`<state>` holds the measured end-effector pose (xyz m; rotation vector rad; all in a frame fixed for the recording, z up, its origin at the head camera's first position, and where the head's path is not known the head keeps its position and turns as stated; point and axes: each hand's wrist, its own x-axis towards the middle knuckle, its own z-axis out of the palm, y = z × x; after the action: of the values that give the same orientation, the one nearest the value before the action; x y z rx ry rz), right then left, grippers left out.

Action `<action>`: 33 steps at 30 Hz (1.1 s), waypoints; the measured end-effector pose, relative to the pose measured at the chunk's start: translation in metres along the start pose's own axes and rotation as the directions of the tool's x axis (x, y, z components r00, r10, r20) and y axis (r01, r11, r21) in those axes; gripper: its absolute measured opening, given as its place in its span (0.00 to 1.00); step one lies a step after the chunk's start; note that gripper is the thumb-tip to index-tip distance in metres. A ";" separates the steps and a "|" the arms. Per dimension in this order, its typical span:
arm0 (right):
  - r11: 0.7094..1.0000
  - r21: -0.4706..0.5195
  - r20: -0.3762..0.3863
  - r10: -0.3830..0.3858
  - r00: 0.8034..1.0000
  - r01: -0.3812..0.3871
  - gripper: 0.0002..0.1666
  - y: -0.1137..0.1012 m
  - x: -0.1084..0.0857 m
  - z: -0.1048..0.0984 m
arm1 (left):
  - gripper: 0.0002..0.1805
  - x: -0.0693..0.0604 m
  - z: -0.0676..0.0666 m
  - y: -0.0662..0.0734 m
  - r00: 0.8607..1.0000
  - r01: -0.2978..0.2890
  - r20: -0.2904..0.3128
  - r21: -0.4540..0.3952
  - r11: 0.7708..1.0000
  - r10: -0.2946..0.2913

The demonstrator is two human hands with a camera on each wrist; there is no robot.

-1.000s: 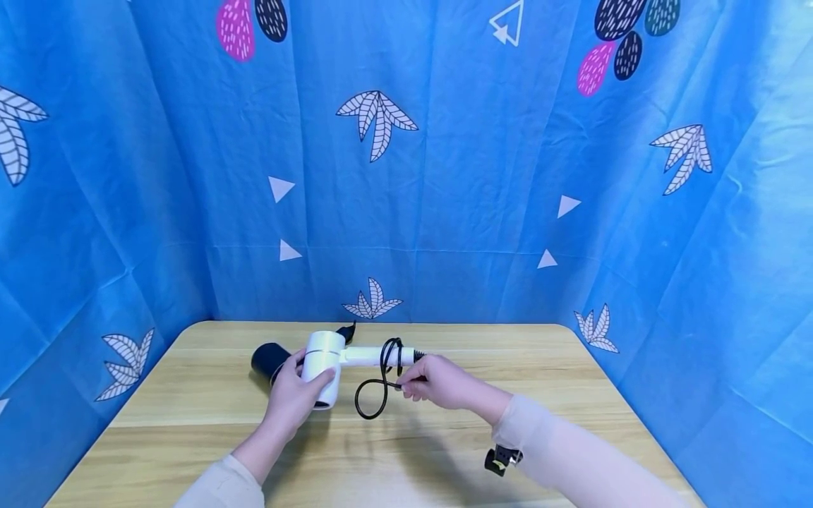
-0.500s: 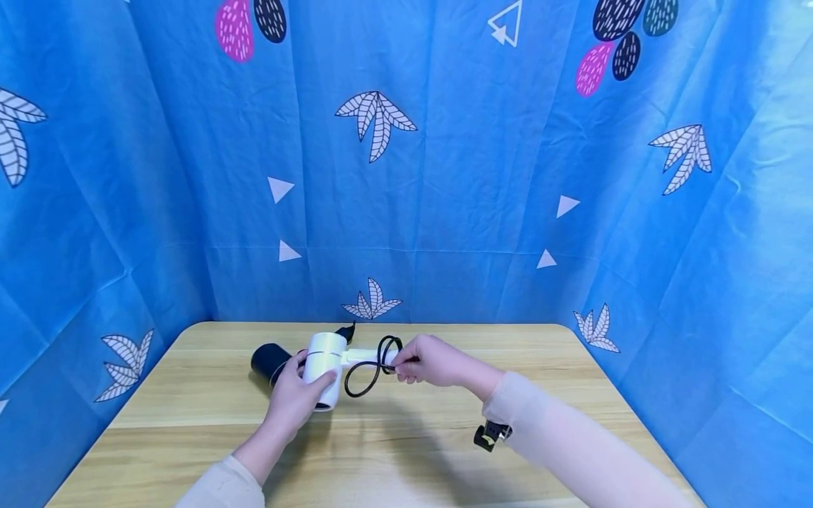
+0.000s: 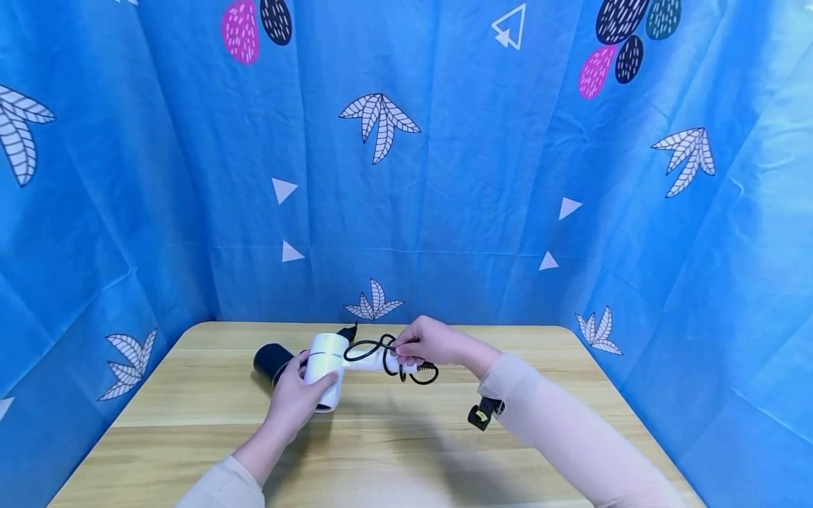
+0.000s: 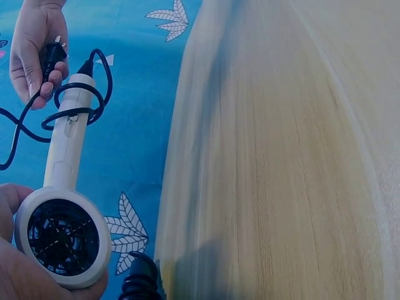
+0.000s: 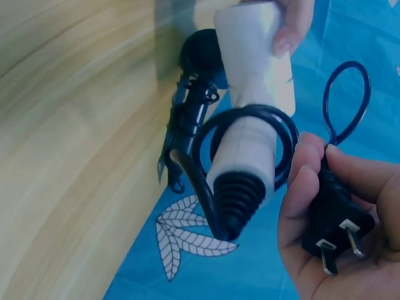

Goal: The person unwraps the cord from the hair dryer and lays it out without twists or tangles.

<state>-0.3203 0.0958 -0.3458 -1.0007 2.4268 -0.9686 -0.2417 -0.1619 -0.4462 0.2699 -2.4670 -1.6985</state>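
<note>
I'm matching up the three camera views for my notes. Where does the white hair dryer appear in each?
Head: the white hair dryer is below center, slightly left, with its handle extending right.
Left wrist: the white hair dryer runs up the left side, handle upward.
Right wrist: the white hair dryer is at upper middle, handle downward.
Shared landmark: the black cord looped around its handle.

One white hair dryer, one black hair dryer, one plug, one table
</note>
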 end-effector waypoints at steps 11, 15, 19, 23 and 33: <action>0.998 0.062 -0.025 0.029 0.999 -0.028 0.11 0.016 0.004 -0.010 | 0.46 -0.001 0.001 -0.002 1.000 -0.015 0.012 0.001 1.000 0.015; 0.996 0.083 -0.045 0.044 0.998 -0.040 0.11 0.020 0.005 -0.012 | 0.46 -0.001 0.002 -0.002 1.000 -0.013 0.014 0.006 1.000 0.013; 0.996 0.076 -0.061 0.041 0.997 -0.036 0.12 0.023 0.006 -0.013 | 0.46 -0.002 0.002 -0.001 1.000 -0.016 0.013 0.005 1.000 0.016; 0.997 0.074 -0.074 0.041 0.996 -0.036 0.12 0.027 0.007 -0.015 | 0.46 -0.002 0.002 0.000 1.000 -0.014 0.016 0.001 1.000 0.014; 0.996 0.065 -0.074 0.061 0.995 -0.056 0.10 0.047 0.007 -0.015 | 0.47 -0.002 0.002 0.001 1.000 -0.008 0.027 -0.014 1.000 0.009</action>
<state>-0.3565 0.1224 -0.3686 -0.8812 2.4566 -1.0736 -0.2404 -0.1597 -0.4464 0.2359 -2.4711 -1.7266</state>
